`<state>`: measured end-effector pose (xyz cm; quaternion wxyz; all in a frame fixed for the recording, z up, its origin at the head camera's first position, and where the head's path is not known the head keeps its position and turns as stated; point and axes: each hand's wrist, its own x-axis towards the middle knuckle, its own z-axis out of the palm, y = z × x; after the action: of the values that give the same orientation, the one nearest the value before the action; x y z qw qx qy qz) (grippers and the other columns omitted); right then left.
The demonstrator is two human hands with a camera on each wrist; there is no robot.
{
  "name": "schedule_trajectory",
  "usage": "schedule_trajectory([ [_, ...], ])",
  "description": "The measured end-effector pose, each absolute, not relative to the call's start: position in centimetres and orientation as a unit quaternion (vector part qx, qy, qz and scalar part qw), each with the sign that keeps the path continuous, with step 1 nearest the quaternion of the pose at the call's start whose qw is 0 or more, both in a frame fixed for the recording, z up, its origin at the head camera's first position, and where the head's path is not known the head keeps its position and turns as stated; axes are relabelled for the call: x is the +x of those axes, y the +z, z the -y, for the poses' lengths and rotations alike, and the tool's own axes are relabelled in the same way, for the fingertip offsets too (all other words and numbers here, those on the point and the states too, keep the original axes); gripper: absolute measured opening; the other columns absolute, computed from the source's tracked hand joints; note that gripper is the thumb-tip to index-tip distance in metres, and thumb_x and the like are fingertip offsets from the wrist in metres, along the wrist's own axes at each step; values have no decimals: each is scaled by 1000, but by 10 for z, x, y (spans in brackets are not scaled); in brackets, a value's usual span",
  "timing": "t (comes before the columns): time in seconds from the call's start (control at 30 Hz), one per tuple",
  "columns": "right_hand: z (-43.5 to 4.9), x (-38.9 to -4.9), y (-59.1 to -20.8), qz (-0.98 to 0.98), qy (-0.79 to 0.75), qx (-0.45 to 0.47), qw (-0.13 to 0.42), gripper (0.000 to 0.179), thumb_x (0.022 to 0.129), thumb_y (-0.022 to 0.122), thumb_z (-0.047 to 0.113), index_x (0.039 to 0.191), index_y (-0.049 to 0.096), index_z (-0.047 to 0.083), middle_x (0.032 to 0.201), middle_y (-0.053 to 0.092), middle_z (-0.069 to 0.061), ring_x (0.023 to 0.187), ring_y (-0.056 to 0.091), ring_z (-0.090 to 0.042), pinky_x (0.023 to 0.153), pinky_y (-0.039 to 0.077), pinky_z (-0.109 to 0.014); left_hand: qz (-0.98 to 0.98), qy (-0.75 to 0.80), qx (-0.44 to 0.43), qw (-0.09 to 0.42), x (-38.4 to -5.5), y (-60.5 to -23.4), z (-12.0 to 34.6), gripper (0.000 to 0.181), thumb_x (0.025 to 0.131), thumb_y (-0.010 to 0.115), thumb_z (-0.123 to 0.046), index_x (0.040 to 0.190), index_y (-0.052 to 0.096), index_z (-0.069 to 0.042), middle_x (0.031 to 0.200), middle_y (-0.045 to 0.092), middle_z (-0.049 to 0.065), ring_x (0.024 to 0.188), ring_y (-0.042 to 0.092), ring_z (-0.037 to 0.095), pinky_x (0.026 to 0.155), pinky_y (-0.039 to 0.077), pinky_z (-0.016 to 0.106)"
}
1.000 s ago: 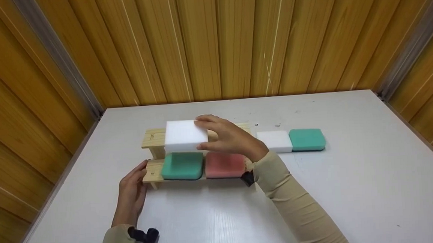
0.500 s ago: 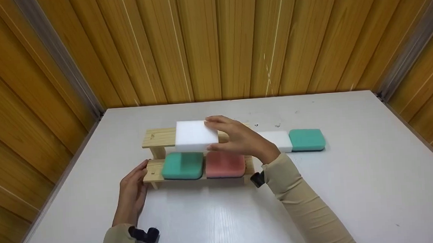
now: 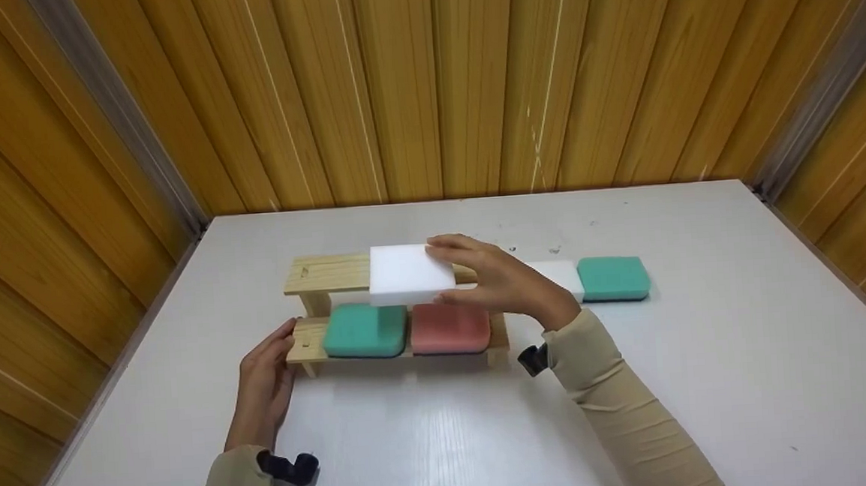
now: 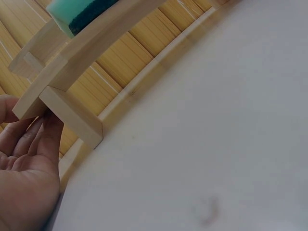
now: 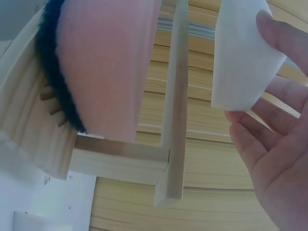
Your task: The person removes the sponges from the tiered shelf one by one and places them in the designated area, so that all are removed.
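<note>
My right hand point(image 3: 495, 280) grips a white sponge block point(image 3: 408, 273) by its right end, holding it at the upper tier of a small two-tier wooden rack point(image 3: 326, 273). The wrist view shows the white block point(image 5: 243, 53) between my thumb and fingers point(image 5: 284, 33), just off the upper slat point(image 5: 174, 106). On the lower tier lie a green sponge point(image 3: 365, 330) and a pink sponge point(image 3: 449, 327). My left hand point(image 3: 265, 385) rests with straight fingers against the rack's left end point(image 4: 36, 103), fingertips point(image 4: 50, 130) touching the wood.
To the right of the rack on the white table point(image 3: 712, 376) lie another white block point(image 3: 559, 276), partly hidden by my right hand, and a second green sponge point(image 3: 613, 278). Wooden panel walls point(image 3: 423, 86) close in the table at the back and both sides.
My right hand has carried the white block to the right along the upper tier, from the rack's left part to its middle. The left hand has stayed at the rack's left end.
</note>
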<state>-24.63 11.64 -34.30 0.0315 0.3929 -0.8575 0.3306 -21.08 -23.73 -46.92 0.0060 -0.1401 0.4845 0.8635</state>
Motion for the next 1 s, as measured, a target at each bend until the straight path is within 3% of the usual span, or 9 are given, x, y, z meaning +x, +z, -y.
schedule_trajectory([
  [0.63,-142,-243,-355,846,352,400,29,66,86,73,28,142,46,5,148,43,-11,132,47,-25,104,51,-37,-501,854,-139,-4,-212,-471,237,48,95,48,0,143,42,-2,153,39,8,139,40,15,104,47,18],
  [1.0,-155,-238,-359,856,339,388,42,68,85,73,31,141,47,5,148,44,-8,134,45,-25,112,42,-43,-482,865,-140,7,-212,-470,239,48,97,46,0,144,41,-3,152,39,8,138,41,14,104,47,18],
])
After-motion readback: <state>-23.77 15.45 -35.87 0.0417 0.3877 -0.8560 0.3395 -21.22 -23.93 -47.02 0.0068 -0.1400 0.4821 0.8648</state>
